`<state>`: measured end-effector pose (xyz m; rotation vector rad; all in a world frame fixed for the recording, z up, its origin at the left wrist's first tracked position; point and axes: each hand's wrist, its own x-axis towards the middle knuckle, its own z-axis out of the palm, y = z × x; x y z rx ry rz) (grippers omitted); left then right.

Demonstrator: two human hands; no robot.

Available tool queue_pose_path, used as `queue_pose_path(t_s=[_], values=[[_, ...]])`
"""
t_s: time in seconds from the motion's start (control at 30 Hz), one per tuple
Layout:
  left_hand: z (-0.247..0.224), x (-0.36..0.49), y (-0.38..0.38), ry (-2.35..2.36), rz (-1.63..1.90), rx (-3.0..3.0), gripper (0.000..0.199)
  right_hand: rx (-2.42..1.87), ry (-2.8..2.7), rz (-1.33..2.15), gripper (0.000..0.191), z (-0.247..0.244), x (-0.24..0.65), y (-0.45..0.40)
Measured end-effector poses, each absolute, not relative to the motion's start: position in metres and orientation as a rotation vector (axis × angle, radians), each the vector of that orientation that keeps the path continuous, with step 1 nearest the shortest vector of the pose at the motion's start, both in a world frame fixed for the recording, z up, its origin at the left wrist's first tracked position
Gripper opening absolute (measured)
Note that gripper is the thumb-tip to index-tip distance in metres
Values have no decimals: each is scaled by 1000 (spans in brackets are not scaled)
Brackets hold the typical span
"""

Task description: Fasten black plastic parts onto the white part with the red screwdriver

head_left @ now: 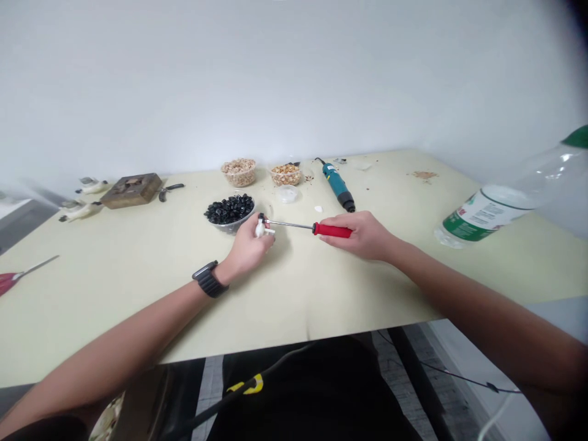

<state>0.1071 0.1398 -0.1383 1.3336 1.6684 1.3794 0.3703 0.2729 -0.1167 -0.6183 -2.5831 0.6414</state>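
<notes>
My right hand [367,234] is wrapped round the red handle of a screwdriver [333,230]. The metal shaft points left across the table towards my left hand [250,245], which wears a dark watch at the wrist. Between the left fingers sits a small white plastic part [260,229] with a black piece at its top. The screwdriver's tip meets or nearly meets that black piece; exact contact is too small to tell. Just behind the left hand stands a clear bowl of shiny black pieces [229,209].
Tubs of beige pieces [239,173] and orange-brown pieces [285,175] stand at the back. A teal power screwdriver [337,186] lies right of them. A large bottle [487,211] leans at right. Further left are a wooden block [131,191], pliers [169,191] and a red-handled tool [18,277].
</notes>
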Motion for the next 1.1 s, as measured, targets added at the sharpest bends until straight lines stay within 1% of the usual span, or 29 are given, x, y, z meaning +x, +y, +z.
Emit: queue_pose_path(t_s=[0.1, 0.17, 0.23, 0.33, 0.37, 0.43, 0.5, 0.57, 0.63, 0.7, 0.73, 0.8, 0.87, 1.0, 1.07, 1.1], values=[[-139, 106, 139, 1658, 1412, 1405, 19, -761, -2541, 946, 47, -113, 370, 276], [-137, 106, 139, 1622, 1425, 1421, 19, -766, -2553, 981, 48, -110, 369, 278], [-135, 106, 139, 1570, 1428, 1398, 19, -721, -2572, 848, 44, -110, 369, 279], [-131, 109, 141, 1519, 1424, 1313, 19, -707, -2535, 422, 35, -113, 370, 277], [-130, 109, 141, 1514, 1420, 1285, 20, -718, -2521, 263, 36, -114, 370, 275], [-129, 111, 142, 1510, 1415, 1242, 20, -751, -2517, 28, 43, -116, 371, 271], [-128, 112, 142, 1510, 1398, 1234, 21, -762, -2541, -22, 47, -117, 371, 268], [-128, 112, 142, 1532, 1377, 1273, 20, -777, -2577, 165, 45, -115, 371, 267], [-128, 110, 141, 1576, 1368, 1375, 18, -828, -2586, 526, 45, -110, 370, 267], [-128, 107, 141, 1631, 1381, 1535, 17, -884, -2580, 908, 50, -105, 370, 269], [-128, 106, 140, 1651, 1385, 1614, 17, -889, -2579, 1038, 50, -103, 370, 270], [-129, 103, 140, 1664, 1374, 1700, 17, -856, -2589, 1121, 47, -100, 371, 273], [-129, 102, 141, 1654, 1342, 1656, 16, -835, -2562, 982, 44, -101, 370, 273], [-130, 101, 143, 1614, 1300, 1400, 17, -807, -2545, 389, 32, -110, 368, 268], [-130, 102, 144, 1597, 1291, 1309, 18, -768, -2566, 156, 33, -114, 366, 264], [-130, 103, 144, 1597, 1285, 1292, 18, -758, -2573, 114, 35, -114, 366, 263]])
